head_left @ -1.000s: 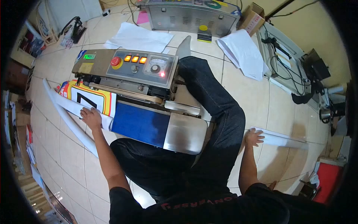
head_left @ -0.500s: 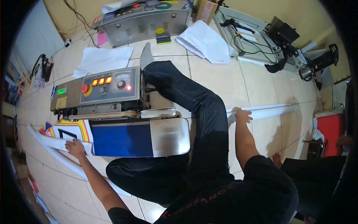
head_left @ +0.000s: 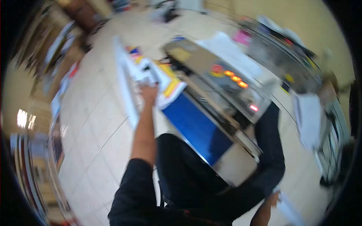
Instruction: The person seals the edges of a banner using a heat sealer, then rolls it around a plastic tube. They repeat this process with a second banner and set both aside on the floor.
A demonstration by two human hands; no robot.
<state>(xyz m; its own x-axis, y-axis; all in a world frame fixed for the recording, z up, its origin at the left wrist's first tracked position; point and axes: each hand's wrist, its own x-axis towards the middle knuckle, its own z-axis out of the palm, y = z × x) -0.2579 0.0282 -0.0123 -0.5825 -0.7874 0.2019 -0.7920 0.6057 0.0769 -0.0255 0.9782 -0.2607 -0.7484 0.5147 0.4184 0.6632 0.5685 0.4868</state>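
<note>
A band sealer (head_left: pixel 203 62) with a blue conveyor belt (head_left: pixel 200 126) stands on the floor in front of me. At the belt's far left end lies white printed plastic film (head_left: pixel 166 81) with yellow, red and black print, its inner edge against the sealer. My left hand (head_left: pixel 148 90) is closed on the film's outer edge; motion blurs the fingers. My right hand (head_left: pixel 273 199) is low at the right, beyond my knee, fingers apart beside a long white strip (head_left: pixel 290 211) on the tiles. Part of that hand is out of clear sight.
Another long white strip (head_left: pixel 126 83) lies left of the film. A second metal machine (head_left: pixel 271 49) stands by the wall, with white sheets (head_left: pixel 233 56) on the floor before it. Stacked frames or boards (head_left: pixel 28 177) line the left side. My bent legs (head_left: pixel 269 139) surround the sealer's near end.
My view has swung left, so the sealer appears tilted and farther right. My left hand stays at the film, and my right hand remains near the floor strip.
</note>
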